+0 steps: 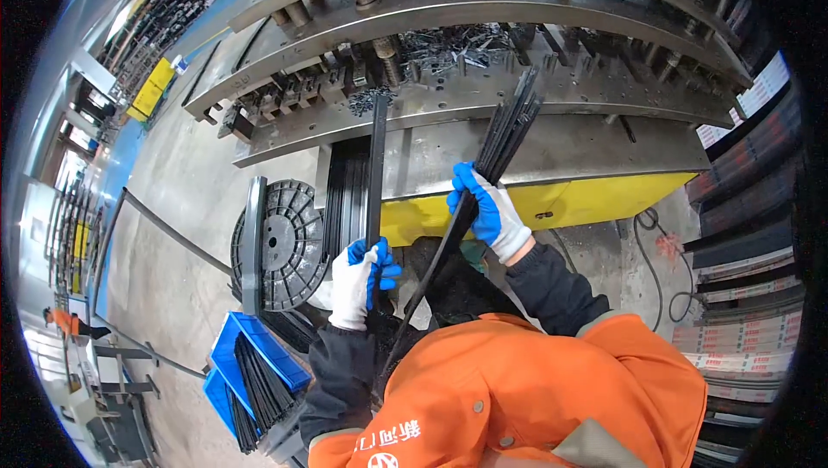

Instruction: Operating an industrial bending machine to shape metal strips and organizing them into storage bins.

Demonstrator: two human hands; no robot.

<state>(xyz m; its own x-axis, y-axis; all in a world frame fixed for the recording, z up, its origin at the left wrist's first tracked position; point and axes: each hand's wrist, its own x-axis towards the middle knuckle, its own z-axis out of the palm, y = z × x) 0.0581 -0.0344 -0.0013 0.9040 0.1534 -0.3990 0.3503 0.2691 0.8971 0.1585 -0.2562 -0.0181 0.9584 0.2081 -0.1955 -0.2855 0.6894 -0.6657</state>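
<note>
My right hand (489, 216), in a white glove with blue-coated fingers, is wrapped round a bundle of long thin black strips (511, 127). The strips slant up and away to the right, over the machine's front plate, and their lower part runs down toward my lap. In a matching glove, my left hand (360, 280) is closed round one dark straight bar (377, 162). That bar points away from me, and its far end reaches the edge of the press's lower plate. Just left of it lies a stack of similar dark bars (348, 196).
Ahead stands a large metal press (483, 15) with small metal scraps (457, 47) on its bed. On the left are a black reel (278, 242), an upright grey bar (254, 248) and blue bins (256, 351) of black strips. Wrapped stacks (742, 330) line the right; cables (660, 270) lie nearby.
</note>
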